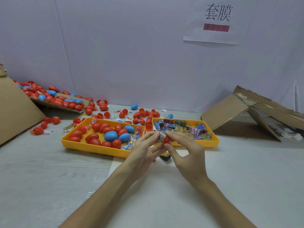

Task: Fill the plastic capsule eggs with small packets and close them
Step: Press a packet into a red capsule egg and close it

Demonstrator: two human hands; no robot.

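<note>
Both hands meet above the gap between two yellow trays. My right hand (185, 150) pinches a red capsule egg half (167, 140) between thumb and forefinger. My left hand (144, 148) pinches a small printed packet (162, 136) at the egg half's mouth. The left yellow tray (92, 148) holds several closed red and blue eggs (111, 135). The right yellow tray (212, 143) holds a pile of small colourful packets (182, 128). A dark packet (165, 156) lies on the table under my hands.
Loose red and blue egg halves (139, 116) are scattered behind the trays and on a flat cardboard sheet (54, 102) at the back left. A cardboard flap (14, 111) rises at the left. A torn cardboard box (256, 119) sits at the right. White wall behind.
</note>
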